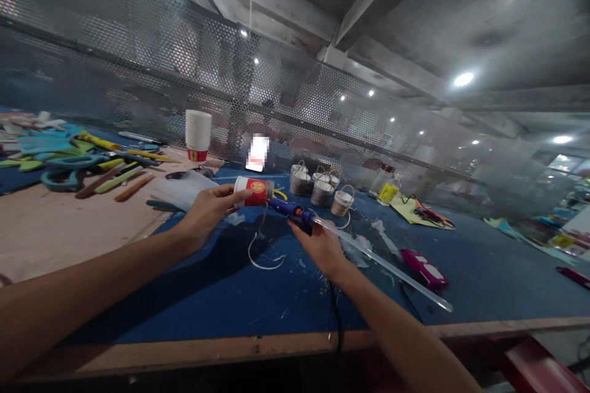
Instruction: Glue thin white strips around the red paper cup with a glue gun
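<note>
My left hand (pixel 212 206) is closed around a small red-and-white paper cup (pixel 254 191), which lies on its side in the air with its base toward the right. In my right hand (pixel 322 244) is a blue glue gun (pixel 288 207), its nozzle close to the cup's right end; I cannot tell whether they touch. A long clear glue stick (pixel 391 267) sticks out from the gun's back, slanting down to the right. Below the cup, a curved piece of white string (pixel 267 267) rests on the blue mat.
Small cup buckets with handles (pixel 321 191) stand behind my right hand. A stack of white cups (pixel 198 132) and a lit phone (pixel 256 153) are at the back. Scissors (pixel 69 171) and several tools lie left. A magenta box (pixel 424 269) and glass bottles (pixel 388 187) are right.
</note>
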Tool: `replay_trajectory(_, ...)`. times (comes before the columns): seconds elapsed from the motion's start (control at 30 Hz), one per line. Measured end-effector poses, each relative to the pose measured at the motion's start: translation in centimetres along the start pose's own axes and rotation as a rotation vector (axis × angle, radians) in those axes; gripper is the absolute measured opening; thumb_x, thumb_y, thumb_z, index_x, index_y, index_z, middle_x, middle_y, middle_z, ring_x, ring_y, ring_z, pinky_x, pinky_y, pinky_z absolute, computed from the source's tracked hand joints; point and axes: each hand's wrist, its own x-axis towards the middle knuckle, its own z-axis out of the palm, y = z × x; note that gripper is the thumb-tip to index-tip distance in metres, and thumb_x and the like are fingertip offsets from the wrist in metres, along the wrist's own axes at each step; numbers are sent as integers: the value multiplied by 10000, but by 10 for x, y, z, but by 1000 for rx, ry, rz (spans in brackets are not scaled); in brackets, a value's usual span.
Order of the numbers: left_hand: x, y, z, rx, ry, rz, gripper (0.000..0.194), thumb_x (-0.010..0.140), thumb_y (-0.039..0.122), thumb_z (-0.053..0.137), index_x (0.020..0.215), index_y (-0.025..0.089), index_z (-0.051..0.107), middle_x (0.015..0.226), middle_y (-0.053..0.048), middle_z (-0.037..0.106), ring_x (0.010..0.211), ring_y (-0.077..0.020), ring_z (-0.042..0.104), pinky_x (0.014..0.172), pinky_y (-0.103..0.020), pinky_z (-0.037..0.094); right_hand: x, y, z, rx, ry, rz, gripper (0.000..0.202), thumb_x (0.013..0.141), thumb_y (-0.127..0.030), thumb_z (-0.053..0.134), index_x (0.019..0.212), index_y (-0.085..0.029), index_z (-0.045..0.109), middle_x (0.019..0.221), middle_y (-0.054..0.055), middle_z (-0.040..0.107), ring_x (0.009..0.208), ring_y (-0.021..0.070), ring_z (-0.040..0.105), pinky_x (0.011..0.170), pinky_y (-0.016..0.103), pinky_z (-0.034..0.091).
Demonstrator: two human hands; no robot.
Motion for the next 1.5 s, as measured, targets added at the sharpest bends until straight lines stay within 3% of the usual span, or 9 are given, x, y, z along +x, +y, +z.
replay_trajectory(0.27, -3, 3, 2, -38, -27, -19, 319, 735, 435, 923, 929, 192, 854, 977, -84, 848, 890, -216, 738, 836, -308, 565, 0, 1, 1, -1, 31, 2, 232, 986, -430, 659, 1010, -220, 752, 814, 55, 778, 803, 272, 761, 707, 302, 525)
replay_trajectory(0.7, -4, 5, 2, -34, -22, -48, 245, 744, 407, 909, 895, 220, 862, 936, -74, 849, 842, -226, 740, 783, -315, 572, 1, -1, -2, -22, -4, 20, 230, 994, -440, 640, 984, -232, 739, 806, 51, 774, 797, 271, 762, 685, 294, 511)
replay_trajectory(1.5, 2, -2, -2, 27, 4, -46, 330, 738, 471, 905, 916, 200, 848, 997, -85, 834, 902, -228, 719, 820, -315, 526, -2, -3, -4, 50, -24, 22, 211, 996, -432, 620, 950, -245, 707, 773, 23, 750, 694, 225, 718, 639, 271, 474)
